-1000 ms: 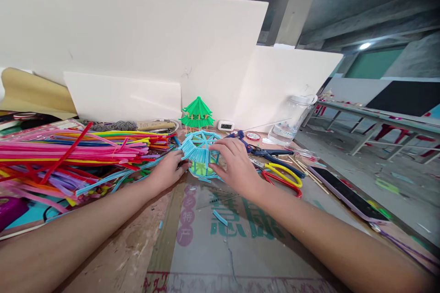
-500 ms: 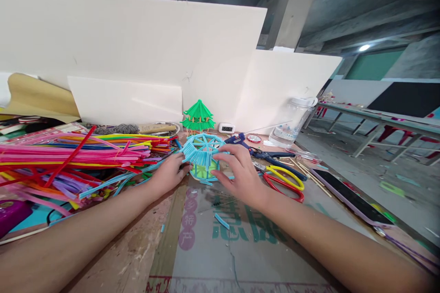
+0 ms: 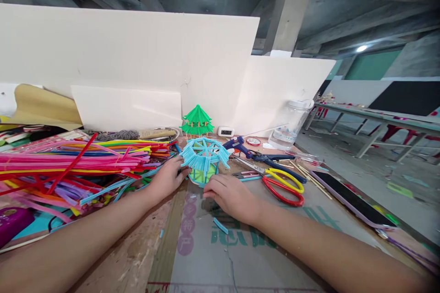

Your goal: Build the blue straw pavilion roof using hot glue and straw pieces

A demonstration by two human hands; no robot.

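Left hand [image 3: 168,176], blue openwork model [image 3: 205,163] and right hand [image 3: 229,196] on a littered worktable [image 3: 135,249].
Taking the model as the clock's centre, a heap of coloured fuzzy sticks [image 3: 75,160] spreads at nine; the left hand sits between eight and nine with fingers curled at the model's edge, though whether they pinch it I cannot tell; a green tiered pavilion [image 3: 197,122] stands at twelve, just behind; the model itself rests upright on the table, its roof partly covered with blue strips; the right hand lies near five, fingers bent and held together by the base, contact unclear; a glue gun [image 3: 241,146] lies between two and three, scissors [image 3: 283,182] between three and four, and a phone [image 3: 350,198] farther out toward four.
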